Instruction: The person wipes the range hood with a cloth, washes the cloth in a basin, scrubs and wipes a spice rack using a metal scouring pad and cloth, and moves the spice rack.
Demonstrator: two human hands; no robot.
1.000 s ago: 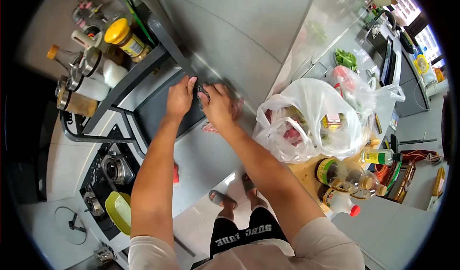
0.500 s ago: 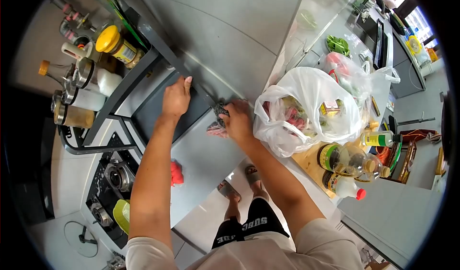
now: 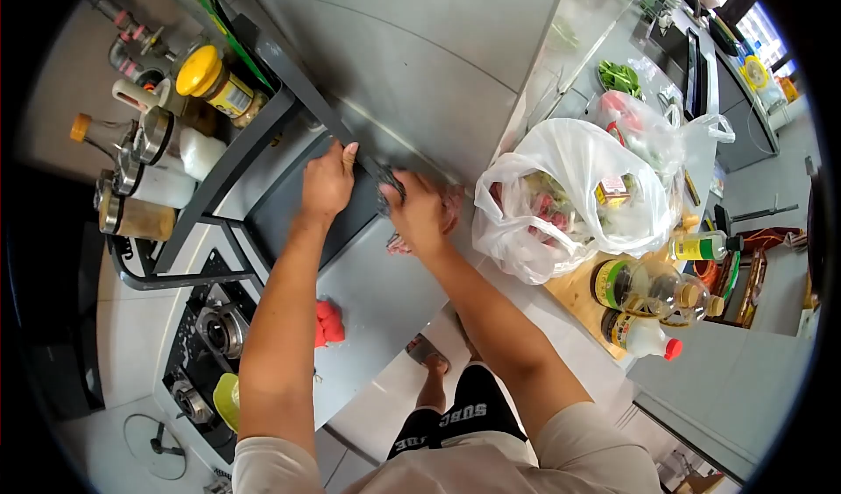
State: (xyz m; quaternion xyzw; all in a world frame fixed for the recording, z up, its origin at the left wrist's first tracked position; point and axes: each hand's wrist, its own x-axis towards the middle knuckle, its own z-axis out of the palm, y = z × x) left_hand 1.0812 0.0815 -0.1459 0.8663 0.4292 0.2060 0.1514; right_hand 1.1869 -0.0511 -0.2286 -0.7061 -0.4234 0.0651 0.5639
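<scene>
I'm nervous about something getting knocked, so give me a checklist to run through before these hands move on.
1. Left hand braced at the rack: ok, fingers curled at its bar.
2. Right hand holding the dark pad: ok.
3. Pinkish item clear of the right hand: not ok, it shows right beside it.
4. Plastic bag clear of the right hand: ok, there is a gap.
5. Red bundle off the stove: ok, on the counter.
6. Stove unlit: cannot tell.

the right hand [image 3: 415, 209] partly hides a dark bundle [image 3: 386, 181], the left forearm [image 3: 279, 345] a green dish [image 3: 226, 398].
</scene>
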